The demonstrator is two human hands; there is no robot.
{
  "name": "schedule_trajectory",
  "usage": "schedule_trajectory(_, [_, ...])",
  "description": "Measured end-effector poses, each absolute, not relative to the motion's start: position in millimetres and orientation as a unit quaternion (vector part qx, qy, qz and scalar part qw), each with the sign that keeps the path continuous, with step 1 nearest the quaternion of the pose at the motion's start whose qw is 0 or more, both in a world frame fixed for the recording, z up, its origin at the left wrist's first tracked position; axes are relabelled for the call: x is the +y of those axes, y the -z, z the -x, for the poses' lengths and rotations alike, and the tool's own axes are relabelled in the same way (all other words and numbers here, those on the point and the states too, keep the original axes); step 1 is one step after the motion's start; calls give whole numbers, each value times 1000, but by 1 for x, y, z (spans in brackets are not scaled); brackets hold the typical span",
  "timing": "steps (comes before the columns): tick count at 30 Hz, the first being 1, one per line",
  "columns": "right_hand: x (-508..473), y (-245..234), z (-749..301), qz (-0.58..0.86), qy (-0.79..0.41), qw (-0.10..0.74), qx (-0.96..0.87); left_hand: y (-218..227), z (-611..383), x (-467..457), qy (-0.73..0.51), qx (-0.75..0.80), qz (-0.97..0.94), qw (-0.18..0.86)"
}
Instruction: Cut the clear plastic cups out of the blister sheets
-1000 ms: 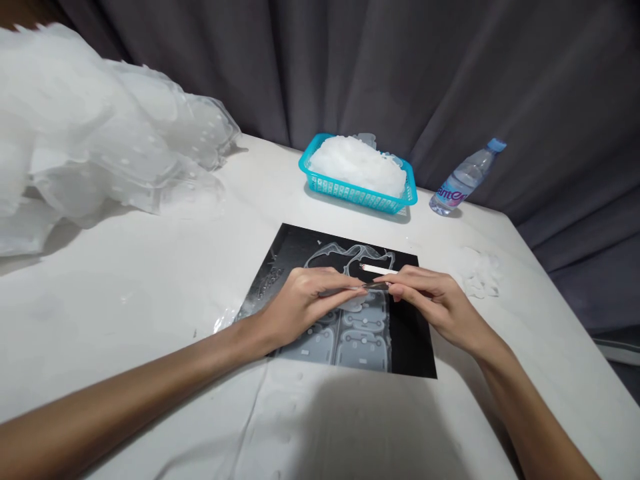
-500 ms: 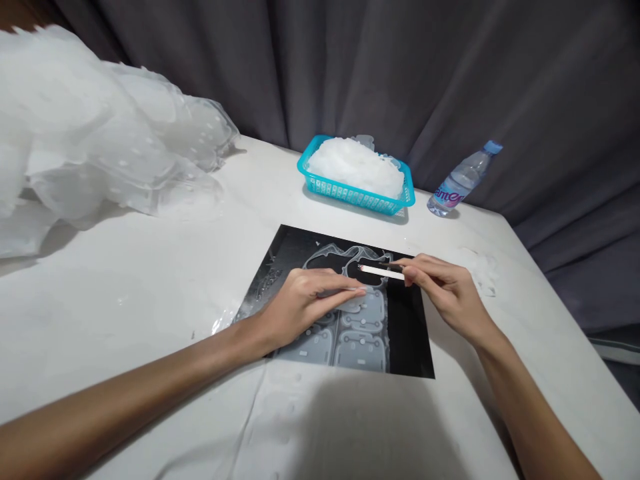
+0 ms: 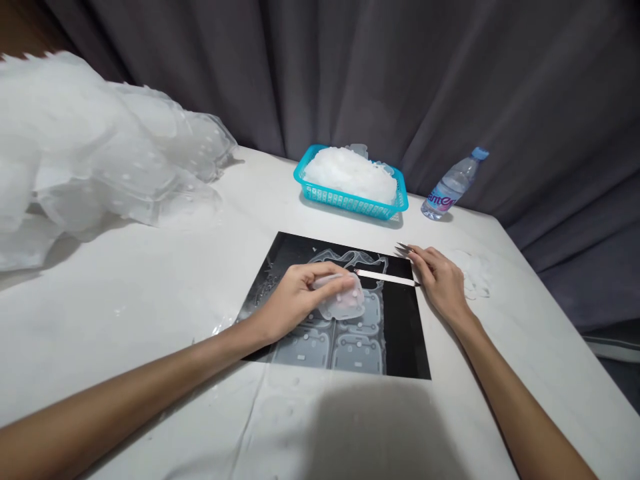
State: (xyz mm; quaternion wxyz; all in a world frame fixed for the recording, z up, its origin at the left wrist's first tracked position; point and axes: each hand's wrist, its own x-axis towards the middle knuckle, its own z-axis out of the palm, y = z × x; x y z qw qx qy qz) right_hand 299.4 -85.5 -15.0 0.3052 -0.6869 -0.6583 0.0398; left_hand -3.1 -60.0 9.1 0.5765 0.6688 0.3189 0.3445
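The left hand [image 3: 295, 297] pinches a loose rounded piece [image 3: 345, 308] between thumb and fingers, lifted at a tilt over the black mat [image 3: 407, 333]. The work looks partway through: this piece appears free, while beneath it the panels [image 3: 357, 357] of the clear sheet [image 3: 330, 347] remain joined, and at the far end only thin bare outlines [image 3: 327, 255] are left. The piece is milky and translucent, round-cornered, with small round spots near its edge and a pinkish tint where a finger shows through; it seems thin and flexible. To its right a white pen [image 3: 387, 277] lies on the mat, its dark end beside the right hand [image 3: 443, 277]. That hand's fingers are closed round a slim dark-tipped tool [image 3: 403, 248], tweezers or small scissors, too small to tell, over the worktop [image 3: 475, 347]
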Motion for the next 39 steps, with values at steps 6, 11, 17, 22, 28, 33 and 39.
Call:
schedule_trajectory(6, [-78,28,-305,679,-20,324,-658,-9,3,-56,-333,299,-594,669])
schedule_trajectory(11, [-75,38,-309,678,-39,357,-641,-7,3,-52,-326,288,-554,709])
schedule_trajectory(17, [-75,39,-308,674,-56,374,-634,-7,5,-44,-292,250,-439,812])
schedule_trajectory(22, [-76,36,-306,677,-13,362,-641,-8,7,-41,-282,218,-405,842])
schedule_trajectory(28, [-77,34,-304,687,11,339,-643,-6,7,-39,-275,211,-385,855])
schedule_trajectory(33, [-77,33,-304,688,18,343,-639,-9,8,-37,-271,208,-370,864])
schedule_trajectory(39, [-75,36,-307,689,11,353,-633,-13,8,-39,-272,200,-361,869])
